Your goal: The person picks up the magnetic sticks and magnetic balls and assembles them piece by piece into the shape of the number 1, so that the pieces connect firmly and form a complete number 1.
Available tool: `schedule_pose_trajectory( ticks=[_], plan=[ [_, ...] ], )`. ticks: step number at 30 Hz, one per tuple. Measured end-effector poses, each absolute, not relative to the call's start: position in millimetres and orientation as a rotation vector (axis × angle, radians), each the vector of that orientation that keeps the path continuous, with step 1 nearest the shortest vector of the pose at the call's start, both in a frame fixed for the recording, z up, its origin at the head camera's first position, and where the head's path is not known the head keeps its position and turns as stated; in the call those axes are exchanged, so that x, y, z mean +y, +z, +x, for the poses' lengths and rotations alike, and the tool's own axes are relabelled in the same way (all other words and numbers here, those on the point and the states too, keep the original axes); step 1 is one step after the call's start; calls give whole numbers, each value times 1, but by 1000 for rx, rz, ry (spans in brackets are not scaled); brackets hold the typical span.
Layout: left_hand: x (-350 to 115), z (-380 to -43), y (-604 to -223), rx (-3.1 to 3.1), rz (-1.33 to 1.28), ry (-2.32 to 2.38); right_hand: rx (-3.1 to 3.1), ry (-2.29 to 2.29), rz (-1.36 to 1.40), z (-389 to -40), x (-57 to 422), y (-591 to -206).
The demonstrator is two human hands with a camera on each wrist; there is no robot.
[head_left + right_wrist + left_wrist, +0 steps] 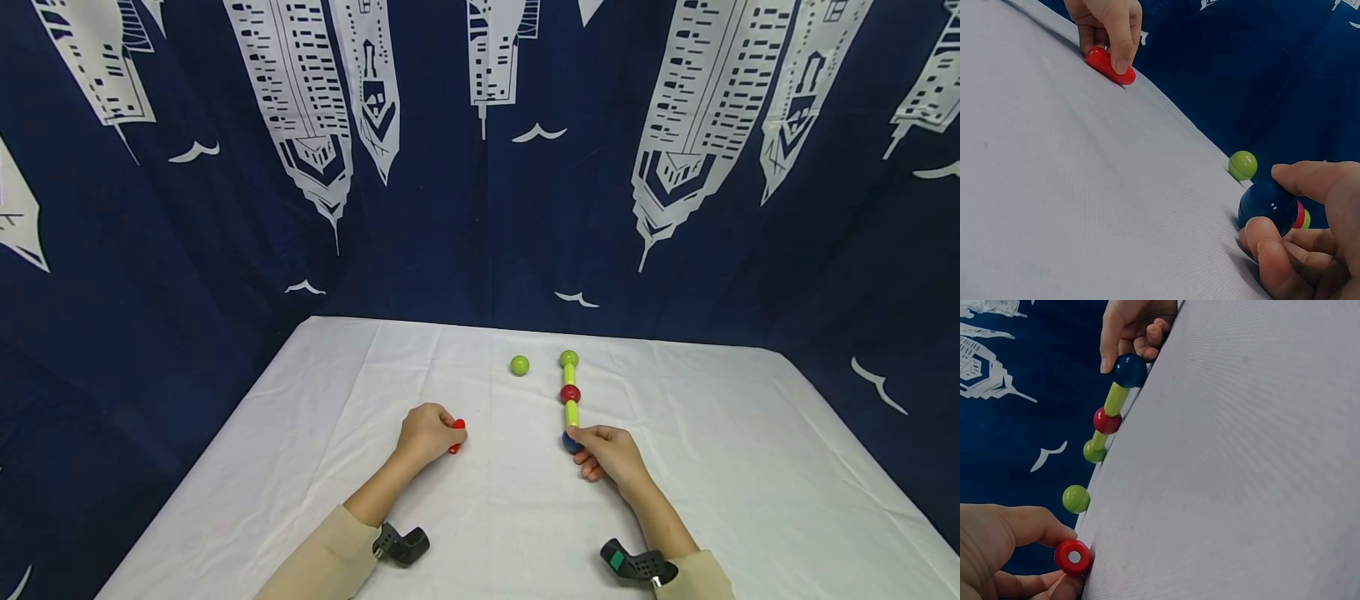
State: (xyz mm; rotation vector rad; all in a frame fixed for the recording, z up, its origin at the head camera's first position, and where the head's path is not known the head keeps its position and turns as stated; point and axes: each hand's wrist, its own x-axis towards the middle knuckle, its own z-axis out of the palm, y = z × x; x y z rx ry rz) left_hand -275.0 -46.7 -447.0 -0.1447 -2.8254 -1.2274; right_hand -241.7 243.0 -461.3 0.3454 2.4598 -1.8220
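My left hand [427,435] pinches a short red magnetic rod [1074,557] just at the tabletop; a pale round disc shows in the rod's end. My right hand [611,454] holds a dark blue ball [1267,208] between thumb and fingers. That ball ends a straight chain pointing away from me: a yellow-green rod [572,412], a red ball [570,392], another yellow-green rod [570,375] and a green ball [569,358] at the far end. Left of the chain's far end, apart from it, lies a loose green ball [519,365].
A white cloth [510,533] covers the table. Behind its far edge hangs a dark blue curtain [450,250] printed with white buildings and birds. Each wrist wears a black camera mount, the left one [401,546] and the right one [637,562].
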Motion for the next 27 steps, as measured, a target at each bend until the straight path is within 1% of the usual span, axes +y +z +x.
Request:
schedule_pose_trajectory(
  ticks=[5, 10, 19, 27],
  plan=[
    [-46, -275, -447, -2822, -139, -1253, 2473, -1815, 346, -242, 243, -462],
    [-44, -275, -445, -2844, -144, -1377, 2478, -1810, 351, -243, 242, -462],
    [-26, -268, -446, -2752, -177, -1931, 2475, -1806, 351, -243, 241, -461],
    [4, -261, -448, -2749, -147, -2134, 2488, -1803, 346, -242, 242, -461]
  ],
)
